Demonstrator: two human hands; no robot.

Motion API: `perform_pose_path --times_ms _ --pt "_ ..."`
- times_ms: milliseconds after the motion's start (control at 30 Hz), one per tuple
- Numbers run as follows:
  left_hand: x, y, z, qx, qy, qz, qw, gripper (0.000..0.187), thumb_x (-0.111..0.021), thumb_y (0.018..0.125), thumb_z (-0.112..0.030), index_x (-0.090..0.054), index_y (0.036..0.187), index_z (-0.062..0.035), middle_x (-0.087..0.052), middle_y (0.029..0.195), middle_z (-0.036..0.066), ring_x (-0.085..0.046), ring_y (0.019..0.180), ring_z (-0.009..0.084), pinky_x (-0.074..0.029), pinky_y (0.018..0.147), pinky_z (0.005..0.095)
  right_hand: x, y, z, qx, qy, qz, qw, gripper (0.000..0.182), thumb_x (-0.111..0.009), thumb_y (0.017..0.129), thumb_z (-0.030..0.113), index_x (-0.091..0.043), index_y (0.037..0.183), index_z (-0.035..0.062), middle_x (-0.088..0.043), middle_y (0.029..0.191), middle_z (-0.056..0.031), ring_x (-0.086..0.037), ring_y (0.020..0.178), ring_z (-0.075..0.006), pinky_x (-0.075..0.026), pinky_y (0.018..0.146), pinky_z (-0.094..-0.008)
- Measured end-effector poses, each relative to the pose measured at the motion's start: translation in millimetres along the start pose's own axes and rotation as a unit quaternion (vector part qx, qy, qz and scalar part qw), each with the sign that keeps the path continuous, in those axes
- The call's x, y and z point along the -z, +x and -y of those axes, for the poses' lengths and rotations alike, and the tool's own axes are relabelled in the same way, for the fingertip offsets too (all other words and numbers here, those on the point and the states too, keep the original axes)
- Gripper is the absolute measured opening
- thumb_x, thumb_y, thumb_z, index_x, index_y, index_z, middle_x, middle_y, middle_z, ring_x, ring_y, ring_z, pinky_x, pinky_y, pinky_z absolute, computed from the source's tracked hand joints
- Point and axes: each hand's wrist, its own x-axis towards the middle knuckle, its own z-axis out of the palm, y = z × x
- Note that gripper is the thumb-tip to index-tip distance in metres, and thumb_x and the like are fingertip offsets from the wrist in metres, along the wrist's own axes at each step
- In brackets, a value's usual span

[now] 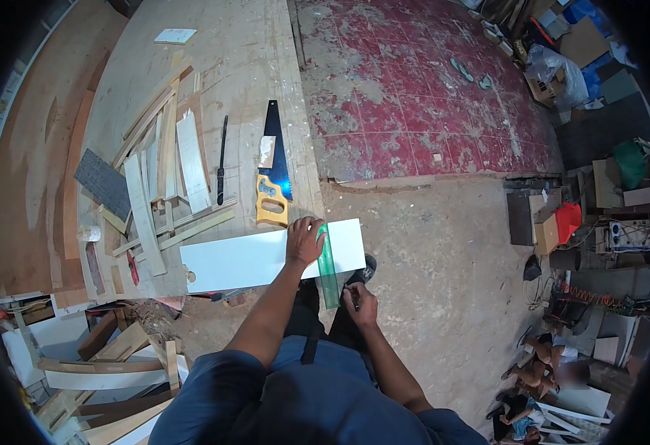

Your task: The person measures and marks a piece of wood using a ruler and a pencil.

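A long white board (236, 261) lies across the corner of the wooden table, its right end sticking out past the edge. Across that right part lies a green translucent ruler (328, 271), reaching beyond the board's near edge. My left hand (305, 241) presses on the board and the ruler's left side, its fingers spread. Just right of the ruler's near end, my right hand (360, 302) is closed around a small dark thing too small to name. A handsaw (272, 204) with a yellow handle lies behind the board.
Wood strips (165, 148), a grey board (104, 182) and a thin black tool (222, 159) lie on the wooden table (228, 44). Offcuts (106, 374) are piled at lower left. Two people (551, 363) sit at lower right. Boxes (546, 226) stand at right.
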Motion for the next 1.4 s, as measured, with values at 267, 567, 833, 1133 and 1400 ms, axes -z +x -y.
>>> perform_pose_path --times_ms 267,567,833,1133,1400 --pt "-2 -1 2 -0.010 0.001 -0.010 1.000 0.034 -0.064 0.084 -0.028 -0.057 0.115 -0.0149 -0.052 0.106 0.008 -0.049 0.105 0.0276 -0.037 0.093 0.0436 -5 18 0 0.056 0.012 -0.039 0.998 0.020 -0.067 0.086 0.018 -0.060 0.096 0.0024 -0.067 0.079 -0.0155 -0.067 0.073 -0.0286 -0.052 0.066 -0.0367" --pt "-1 0 2 -0.010 -0.007 -0.010 1.000 0.034 -0.065 0.084 -0.027 -0.057 0.114 -0.0152 -0.052 0.106 0.008 -0.049 0.105 0.0280 -0.037 0.092 0.0428 -8 72 24 0.094 0.036 -0.062 0.993 0.022 -0.066 0.086 0.019 -0.060 0.098 0.0019 -0.067 0.082 -0.0152 -0.067 0.074 -0.0272 -0.051 0.066 -0.0359" --pt "4 1 -2 -0.010 -0.025 -0.026 0.999 0.033 -0.065 0.082 -0.022 -0.059 0.112 -0.0105 -0.052 0.104 0.010 -0.049 0.104 0.0300 -0.037 0.092 0.0436 -21 136 44 0.132 0.074 -0.041 0.988 0.025 -0.068 0.086 0.022 -0.062 0.100 0.0016 -0.068 0.083 -0.0142 -0.069 0.078 -0.0244 -0.052 0.070 -0.0341" --pt "3 2 -1 0.000 -0.016 0.003 1.000 0.032 -0.062 0.085 -0.026 -0.057 0.114 -0.0144 -0.053 0.108 0.009 -0.048 0.109 0.0284 -0.036 0.094 0.0432 -30 150 42 0.121 0.050 -0.017 0.991 0.025 -0.067 0.085 0.023 -0.061 0.098 0.0018 -0.069 0.086 -0.0150 -0.070 0.085 -0.0268 -0.053 0.073 -0.0351" --pt "5 2 -2 -0.002 -0.009 -0.003 1.000 0.029 -0.061 0.085 -0.027 -0.056 0.111 -0.0152 -0.053 0.109 0.007 -0.047 0.109 0.0275 -0.036 0.093 0.0429 -28 152 42 0.118 0.050 0.005 0.992 0.023 -0.068 0.083 0.023 -0.062 0.096 0.0041 -0.069 0.086 -0.0165 -0.069 0.083 -0.0313 -0.053 0.073 -0.0389"
